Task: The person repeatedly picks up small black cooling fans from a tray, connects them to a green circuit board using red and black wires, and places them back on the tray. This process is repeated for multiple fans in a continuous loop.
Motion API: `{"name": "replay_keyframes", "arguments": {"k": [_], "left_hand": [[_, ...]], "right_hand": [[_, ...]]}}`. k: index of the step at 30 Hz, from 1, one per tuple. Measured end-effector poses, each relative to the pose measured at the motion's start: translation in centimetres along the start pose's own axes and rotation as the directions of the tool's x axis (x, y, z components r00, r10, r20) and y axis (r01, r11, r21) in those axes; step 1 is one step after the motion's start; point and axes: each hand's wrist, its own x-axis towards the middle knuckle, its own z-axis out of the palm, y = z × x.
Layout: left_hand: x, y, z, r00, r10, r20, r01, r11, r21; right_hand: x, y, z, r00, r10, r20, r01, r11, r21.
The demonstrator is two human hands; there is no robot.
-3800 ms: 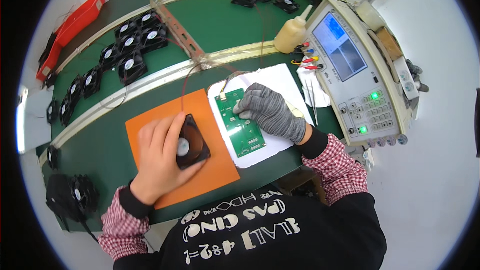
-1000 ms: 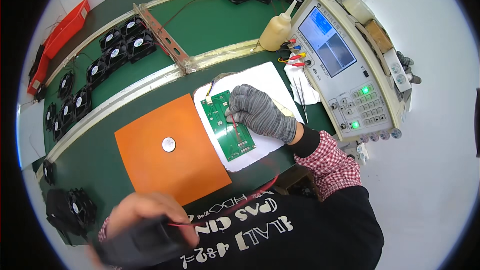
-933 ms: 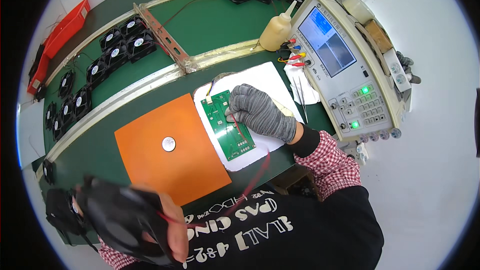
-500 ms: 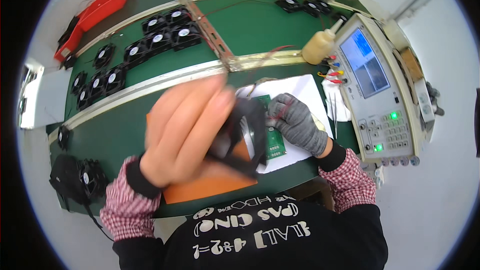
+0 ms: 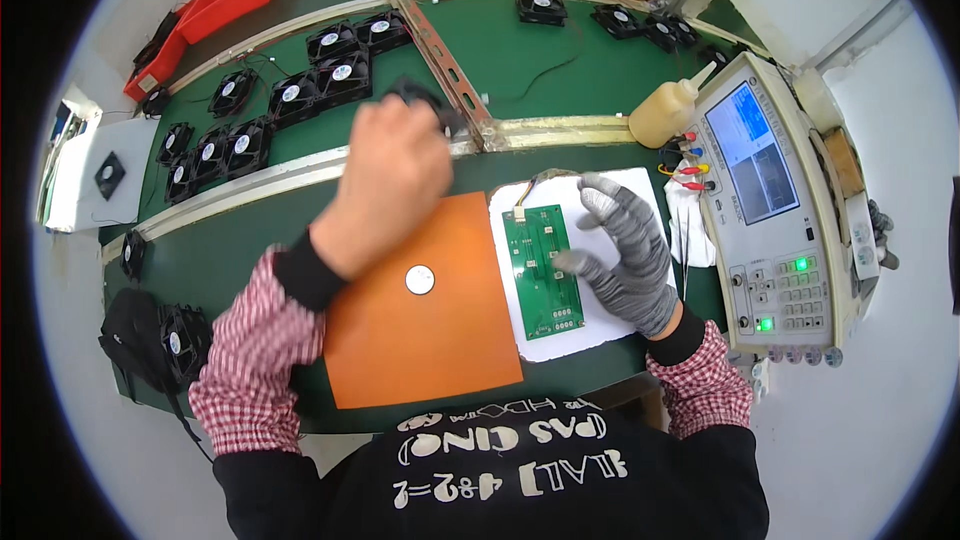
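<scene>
My left hand [image 5: 385, 185] reaches forward over the green bench and grips a black cooling fan [image 5: 428, 105] near the metal rail [image 5: 440, 40]. My right hand [image 5: 622, 250], in a grey knit glove, rests with fingers spread on the white pad [image 5: 540, 335], its fingertips beside the green circuit board [image 5: 541, 270]. An orange mat [image 5: 420, 340] with a small white disc [image 5: 419, 280] lies in front of me, left of the board.
Several black fans [image 5: 300, 90] stand in rows at the back left, more at the back right [image 5: 640, 22] and low at the left [image 5: 175, 340]. A test instrument with a screen [image 5: 770, 190] stands right, next to a squeeze bottle [image 5: 665, 110]. Red trays [image 5: 215, 10] lie far left.
My left hand lifted a fan off the orange mat, dropped low to the left, then swung up across the mat to the back rail with a fan. The right hand stayed at the board.
</scene>
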Motion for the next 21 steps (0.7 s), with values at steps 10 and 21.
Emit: {"name": "replay_keyframes", "arguments": {"k": [10,21], "left_hand": [[-4.9,1.1,-10.3,0.95,0.054,-0.307,0.079,0.912,0.403],[-5.8,4.1,-7.7,0.938,-0.326,-0.12,0.292,0.927,-0.234]], "right_hand": [[0.3,-0.8,0.3,0.998,-0.045,0.05,0.047,0.998,-0.045],[0.5,0.9,-0.1,0.823,0.474,0.312,-0.543,0.819,0.186]]}}
